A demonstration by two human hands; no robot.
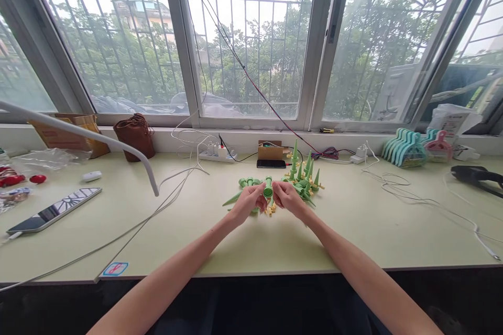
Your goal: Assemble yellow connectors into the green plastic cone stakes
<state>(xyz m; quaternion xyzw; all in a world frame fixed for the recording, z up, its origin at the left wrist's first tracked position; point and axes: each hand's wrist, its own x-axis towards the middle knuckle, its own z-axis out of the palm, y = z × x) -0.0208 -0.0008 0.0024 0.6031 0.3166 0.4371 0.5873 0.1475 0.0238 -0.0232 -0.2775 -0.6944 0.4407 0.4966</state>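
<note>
Above the middle of the desk, my left hand (251, 201) is closed on a green plastic watering-spike piece (268, 187) with a round, flanged end facing me. My right hand (288, 196) is pinched close against the right side of that piece; what its fingers hold is hidden. Beneath and between the hands lie small yellow valves (271, 207). More green pieces with round caps (248, 182) rest just behind my left hand, and a pointed green spike (231, 199) sticks out to its left. Beyond my right hand several assembled green watering spikes (309, 171) stand points up, with yellow valves on them.
A black phone (271, 164) lies before a small cardboard box (269, 152) at the back. Left are a power strip (218, 155), a brown pouch (134, 137), a tablet (55, 210) and a lamp arm (133, 152). White cables (428, 200) and turquoise dustpan-like items (404, 147) are right.
</note>
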